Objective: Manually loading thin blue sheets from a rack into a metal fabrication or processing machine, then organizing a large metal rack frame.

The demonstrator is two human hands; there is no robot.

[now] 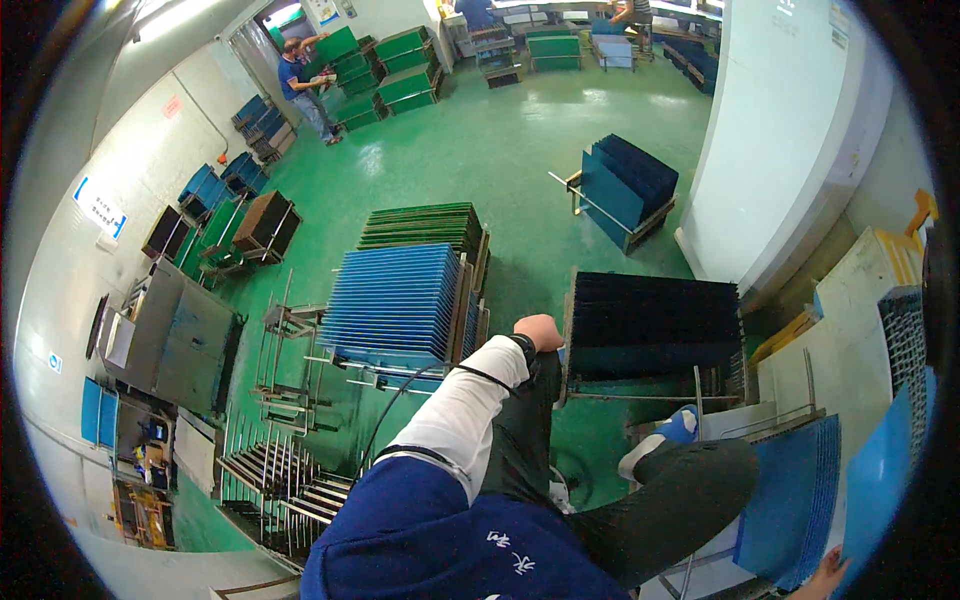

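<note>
My left hand (540,332) rests by my bent knee, its back toward me and its fingers hidden; a dark band is round the wrist. At the lower right rim, my right hand (822,577) has its fingers closed at the lower edge of a flat blue panel (882,485). That panel stands tilted, apart from a row of blue panels (790,500) standing close together in a rack just left of it. Part of my right hand is cut off by the picture's edge.
Racks of dark panels (650,350), blue panels (390,300) and green panels (420,228) stand ahead on the green floor. Metal rack frames (285,470) stand at left. A white pillar (790,130) rises at right. Another person (300,85) handles green panels far left.
</note>
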